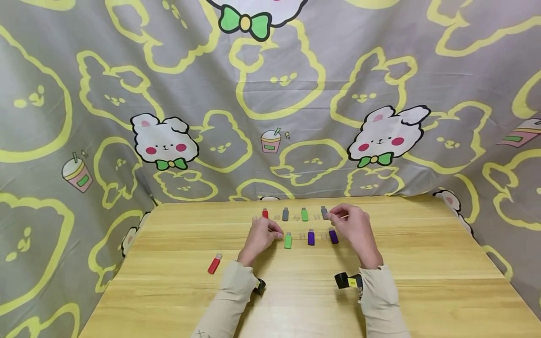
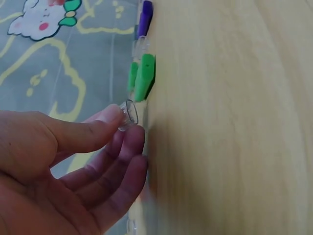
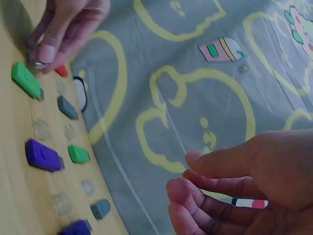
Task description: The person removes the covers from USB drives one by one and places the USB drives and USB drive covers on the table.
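My left hand (image 1: 261,237) pinches a small clear plastic cap (image 2: 128,115) between thumb and fingertips, just left of a green USB stick (image 1: 288,241) in the front row. To the right of that stick lie a purple USB stick (image 1: 311,238) and a second purple USB stick (image 1: 334,236). My right hand (image 1: 352,225) is by a grey USB stick (image 1: 324,212) at the right end of the back row. Its fingers are loosely bent, and the right wrist view shows nothing between them.
Further along the back row are a green USB stick (image 1: 304,215), another grey stick (image 1: 285,215) and a red stick (image 1: 265,213). Clear caps (image 3: 42,129) lie between the sticks. One red USB stick (image 1: 213,265) lies apart at front left. A patterned curtain (image 1: 296,103) hangs behind the wooden table (image 1: 169,234).
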Demonstrator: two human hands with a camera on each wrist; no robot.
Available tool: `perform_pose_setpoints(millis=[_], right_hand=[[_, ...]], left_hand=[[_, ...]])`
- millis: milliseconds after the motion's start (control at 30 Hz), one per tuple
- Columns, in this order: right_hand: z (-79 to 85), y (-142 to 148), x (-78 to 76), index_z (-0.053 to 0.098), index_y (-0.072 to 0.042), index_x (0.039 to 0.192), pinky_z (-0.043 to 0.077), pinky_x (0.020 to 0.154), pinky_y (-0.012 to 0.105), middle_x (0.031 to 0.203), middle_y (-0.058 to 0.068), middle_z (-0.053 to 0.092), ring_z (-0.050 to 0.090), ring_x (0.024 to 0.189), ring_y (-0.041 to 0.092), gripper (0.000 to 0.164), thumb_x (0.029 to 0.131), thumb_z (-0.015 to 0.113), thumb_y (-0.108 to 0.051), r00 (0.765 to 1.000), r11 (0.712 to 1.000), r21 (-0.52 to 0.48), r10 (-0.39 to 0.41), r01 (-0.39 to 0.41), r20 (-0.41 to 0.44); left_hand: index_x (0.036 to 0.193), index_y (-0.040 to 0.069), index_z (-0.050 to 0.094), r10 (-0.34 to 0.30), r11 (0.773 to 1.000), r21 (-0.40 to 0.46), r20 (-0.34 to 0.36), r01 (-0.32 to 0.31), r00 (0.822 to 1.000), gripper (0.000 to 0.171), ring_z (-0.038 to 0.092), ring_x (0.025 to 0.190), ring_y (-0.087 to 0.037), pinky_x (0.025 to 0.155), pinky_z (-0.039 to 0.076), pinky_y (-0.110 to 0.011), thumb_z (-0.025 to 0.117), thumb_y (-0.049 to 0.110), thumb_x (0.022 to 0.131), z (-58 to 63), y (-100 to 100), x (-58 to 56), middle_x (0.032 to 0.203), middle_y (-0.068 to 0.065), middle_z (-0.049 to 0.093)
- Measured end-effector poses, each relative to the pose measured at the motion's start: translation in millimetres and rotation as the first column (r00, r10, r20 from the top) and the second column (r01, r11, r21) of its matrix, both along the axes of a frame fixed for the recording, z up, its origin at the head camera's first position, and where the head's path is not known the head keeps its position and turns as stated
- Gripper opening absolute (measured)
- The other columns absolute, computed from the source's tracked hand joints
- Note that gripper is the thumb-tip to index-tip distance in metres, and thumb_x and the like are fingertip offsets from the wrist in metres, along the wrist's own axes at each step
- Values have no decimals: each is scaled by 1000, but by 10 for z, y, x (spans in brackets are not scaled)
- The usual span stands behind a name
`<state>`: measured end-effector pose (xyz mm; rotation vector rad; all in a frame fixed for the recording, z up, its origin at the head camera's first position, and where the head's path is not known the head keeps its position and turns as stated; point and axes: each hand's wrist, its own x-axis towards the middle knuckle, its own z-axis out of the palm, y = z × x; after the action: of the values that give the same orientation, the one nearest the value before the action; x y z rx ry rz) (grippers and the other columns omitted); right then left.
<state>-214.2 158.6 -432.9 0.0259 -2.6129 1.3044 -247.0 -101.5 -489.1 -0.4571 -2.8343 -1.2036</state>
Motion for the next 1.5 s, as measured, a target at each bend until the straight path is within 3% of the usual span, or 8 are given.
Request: perform_pose_setpoints(millis=[67,133,333,467,700,867,1133,1500], right_hand=[[-6,44,-7,75,0,94,50,60,27,82,9,72,72,73,26,12,95,74,-12,1000,1000,-5,-12,12,2],[-11,81,-12,75,0,95,50,59,26,81,9,73,72,73,25,12,95,74,-12,1000,1000,-4,-22,22,4],[-12,152,-17,75,0,96,49,59,26,80,7,73,70,71,21,12,94,74,-12,999,999,3,-47,47,14],[-9,170,-12,75,0,96,48,59,27,80,8,72,71,73,26,12,95,73,-11,999,999,2,-46,46,22],[-21,150,-6,75,0,96,49,59,27,82,9,72,68,70,18,12,95,73,-11,999,999,11,-39,39,30],[-33,116,-5,75,0,97,50,59,26,83,9,73,71,74,25,11,95,72,-10,1000,1000,12,-17,17,19],[-56,23,4,74,2,102,60,72,39,90,12,73,72,83,30,12,96,72,-8,997,997,48,69,-67,-39],[-139,-524,-12,72,-2,106,61,80,40,97,11,72,70,89,26,15,92,76,-3,959,964,69,261,-255,-111]], left_hand=[[78,6,80,2,999,-39,-19,-3,1000,9,70,79,-20,121,18,-64,81,2,86,-23,11,-7,76,-1,75],[78,7,80,16,998,-62,-8,-17,1000,10,71,81,-21,122,13,-64,81,2,87,-32,19,-4,75,0,75],[77,5,80,42,996,-78,-18,-43,999,10,71,82,-24,121,20,-62,82,0,85,-33,38,7,76,-3,75],[76,4,79,41,997,-69,-34,-43,999,10,71,80,-23,108,43,-57,81,-1,85,-31,56,8,75,-4,75],[90,3,80,40,999,33,13,-41,999,5,67,76,-16,102,48,-51,76,3,92,-29,-17,14,85,-5,76],[103,-1,78,57,983,174,35,-62,998,11,66,73,-22,61,56,-28,70,5,98,61,-178,60,91,-11,74],[107,-6,75,140,884,454,-26,-113,990,16,70,82,-34,73,62,-37,68,6,99,265,-485,143,95,-21,74],[115,-8,72,307,752,618,-23,-227,952,23,70,83,-24,76,62,-29,63,9,103,460,-955,137,101,-27,70]])
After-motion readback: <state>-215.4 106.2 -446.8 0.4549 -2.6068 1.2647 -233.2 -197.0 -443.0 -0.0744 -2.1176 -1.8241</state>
